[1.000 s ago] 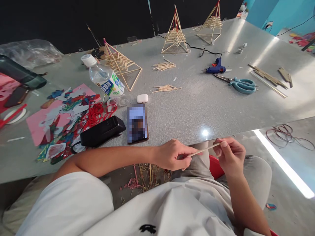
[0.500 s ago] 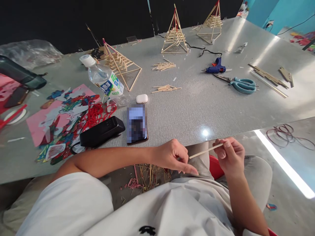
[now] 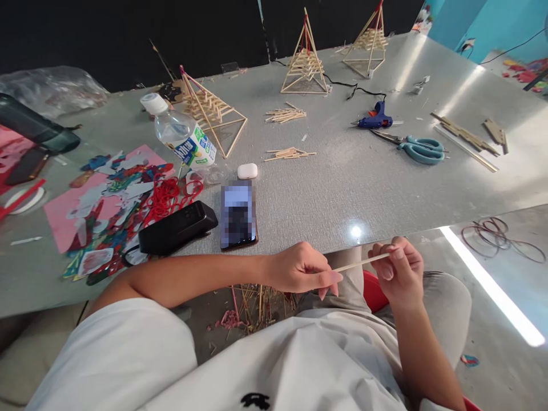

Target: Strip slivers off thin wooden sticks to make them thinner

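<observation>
A thin wooden stick point(image 3: 358, 264) spans the gap between my two hands, just off the table's near edge and above my lap. My left hand point(image 3: 306, 271) is closed on its left end, thumb over the fingers. The other end is pinched between the thumb and fingers of my right hand point(image 3: 398, 265). Short cut sticks lie in two small piles on the table, a farther pile point(image 3: 286, 114) and a nearer pile point(image 3: 289, 154). Three stick pyramids stand beyond: a left one point(image 3: 214, 114), a middle one point(image 3: 305, 68) and a right one point(image 3: 368, 48).
On the table point(image 3: 325, 200) lie a phone point(image 3: 238, 217), a white case point(image 3: 247, 170), a black device point(image 3: 177, 228), red cord point(image 3: 165, 200) and a tilted bottle point(image 3: 184, 140). Farther right are a blue glue gun point(image 3: 375, 117), scissors point(image 3: 422, 149) and wooden strips point(image 3: 464, 134). Scraps litter the floor.
Half a second ago my left hand was off the stick with its thumb stretched out; now it is closed on the left end again. My right hand has kept its pinch, shifting only slightly.
</observation>
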Available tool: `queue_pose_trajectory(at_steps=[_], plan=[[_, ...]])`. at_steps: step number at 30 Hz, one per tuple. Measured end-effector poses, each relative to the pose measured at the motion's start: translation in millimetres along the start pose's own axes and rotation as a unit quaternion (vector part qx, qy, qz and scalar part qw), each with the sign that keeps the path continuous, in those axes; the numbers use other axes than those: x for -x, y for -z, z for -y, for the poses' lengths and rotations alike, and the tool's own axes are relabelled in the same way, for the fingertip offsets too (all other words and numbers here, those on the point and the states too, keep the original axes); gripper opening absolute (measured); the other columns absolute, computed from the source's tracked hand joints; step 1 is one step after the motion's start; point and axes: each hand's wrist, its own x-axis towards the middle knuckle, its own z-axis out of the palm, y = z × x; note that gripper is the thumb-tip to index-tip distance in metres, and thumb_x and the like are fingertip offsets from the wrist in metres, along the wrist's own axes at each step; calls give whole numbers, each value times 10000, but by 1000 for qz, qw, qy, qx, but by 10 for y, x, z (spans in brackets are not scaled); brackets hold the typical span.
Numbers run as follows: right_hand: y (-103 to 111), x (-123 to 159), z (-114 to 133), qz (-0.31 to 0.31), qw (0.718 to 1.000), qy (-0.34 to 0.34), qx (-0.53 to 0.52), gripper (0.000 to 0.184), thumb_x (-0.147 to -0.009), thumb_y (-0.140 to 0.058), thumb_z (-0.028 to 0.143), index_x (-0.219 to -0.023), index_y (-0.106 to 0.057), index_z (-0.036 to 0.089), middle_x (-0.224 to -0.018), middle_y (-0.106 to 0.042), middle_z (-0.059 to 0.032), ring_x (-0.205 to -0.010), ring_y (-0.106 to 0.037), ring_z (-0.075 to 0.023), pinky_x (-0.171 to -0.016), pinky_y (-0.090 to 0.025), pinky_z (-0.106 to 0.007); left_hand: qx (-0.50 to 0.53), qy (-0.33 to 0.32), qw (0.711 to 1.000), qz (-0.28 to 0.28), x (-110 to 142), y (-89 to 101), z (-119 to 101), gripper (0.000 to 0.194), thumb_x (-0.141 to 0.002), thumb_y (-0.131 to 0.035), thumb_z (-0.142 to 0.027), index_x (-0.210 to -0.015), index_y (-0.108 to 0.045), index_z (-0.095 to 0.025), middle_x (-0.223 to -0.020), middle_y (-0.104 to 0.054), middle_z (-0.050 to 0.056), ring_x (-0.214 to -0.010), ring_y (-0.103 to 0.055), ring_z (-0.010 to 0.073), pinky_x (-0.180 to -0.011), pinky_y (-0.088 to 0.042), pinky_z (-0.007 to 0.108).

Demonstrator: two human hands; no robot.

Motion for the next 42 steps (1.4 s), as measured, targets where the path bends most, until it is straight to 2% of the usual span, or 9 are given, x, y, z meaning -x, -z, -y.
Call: queue_pose_trajectory(at_steps=[9,13,16,20,23,27,31,37,42], plan=[[-13,-7,31,28,999,-6,-25,290,-987,-833,522,-831,-736,297,-392,-286,112,-436,-204,-106,-461,-260,-225,8,34,999,-12,20,9,22,534,-1141,-535,-500,-976,-860,-111,-741,-809,112,-564,-620,109,-552,-472,212],[18,-5,25,76,997,-10,-34,246,-1004,-807,528,-863,-792,327,-346,-288,110,-400,-220,-112,-434,-275,-227,23,29,999,-20,19,16,5,549,-1152,-510,-493,-989,-847,-91,-752,-808,123,-598,-620,114,-593,-497,223],[26,18,-14,124,992,-21,-15,237,-984,-832,515,-872,-837,307,-347,-384,96,-353,-321,-101,-421,-336,-243,29,35,999,-16,28,21,3,535,-1163,-488,-494,-1076,-830,-92,-772,-807,112,-612,-614,114,-593,-490,220],[11,52,-84,164,986,-13,28,131,-990,-844,405,-960,-894,288,-465,-626,44,-332,-470,-98,-418,-410,-261,38,37,999,-12,44,24,4,503,-1169,-476,-453,-1148,-804,-71,-776,-793,105,-621,-605,116,-602,-490,224],[8,52,-92,155,987,20,48,63,-981,-852,326,-998,-910,308,-563,-735,15,-349,-536,-109,-433,-461,-272,52,43,998,-17,43,20,-5,477,-1164,-492,-446,-1232,-781,-72,-776,-784,90,-627,-602,113,-603,-491,219],[17,35,-44,135,987,39,81,70,-972,-861,341,-995,-917,306,-512,-707,19,-348,-552,-126,-438,-484,-283,60,50,997,-26,29,17,-19,473,-1158,-511,-468,-1208,-788,-88,-740,-766,70,-614,-599,110,-602,-493,217],[18,21,15,109,986,58,116,69,-925,-903,344,-907,-909,278,-528,-719,-1,-364,-583,-148,-427,-505,-297,64,54,996,-28,27,21,-16,462,-1155,-514,-457,-1158,-796,-91,-717,-765,69,-603,-593,107,-599,-494,218],[3,-5,83,135,974,114,140,76,-929,-879,261,-854,-872,252,-547,-722,-4,-400,-608,-152,-424,-481,-278,65,57,996,-21,36,36,-18,438,-1147,-523,-421,-1131,-810,-91,-695,-771,71,-601,-594,109,-580,-491,215],[4,1,96,156,972,101,141,100,-971,-840,281,-881,-868,249,-491,-681,11,-386,-600,-154,-421,-479,-277,67,53,996,-20,39,35,-18,457,-1150,-526,-441,-1119,-820,-93,-693,-778,83,-591,-591,110,-565,-492,213]])
